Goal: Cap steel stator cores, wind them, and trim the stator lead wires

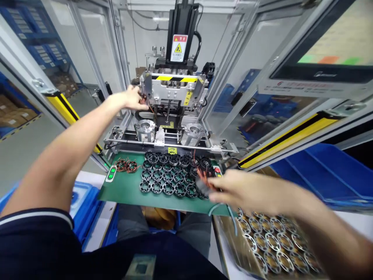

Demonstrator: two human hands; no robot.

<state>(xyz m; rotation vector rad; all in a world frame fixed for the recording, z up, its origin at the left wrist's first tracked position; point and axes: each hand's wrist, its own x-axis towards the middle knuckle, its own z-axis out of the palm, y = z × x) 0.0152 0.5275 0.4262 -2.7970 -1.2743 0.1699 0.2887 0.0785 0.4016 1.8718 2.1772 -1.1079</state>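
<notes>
"What lies nearest us?"

"A cardboard box [230,237] at lower right, with rows of flat metal rings [272,241] in it. Just above, our right hand [230,186] grasps a wired part [204,183], blurred; its grey body slants from upper left to lower right, its orange wires pointing up and away from us."

"Where do we have that part?"

"Over the right end of the green mat [125,190], by rows of black rings [169,177]; we can't tell whether they touch. Two copper-wound rings [126,166] sit at the mat's left side."

"And our left hand [134,99]?"

"Farther off, beside the machine head [169,88], fingers curled near a coppery piece [142,98]. We can't tell whether they clasp it, or which way its axis runs."

"Beyond?"

"Below that head, two metal cylinders [145,130], open ends up. Past the frame, blue shelves [43,39] stand at far left, cartons [17,111] lower down."
</notes>
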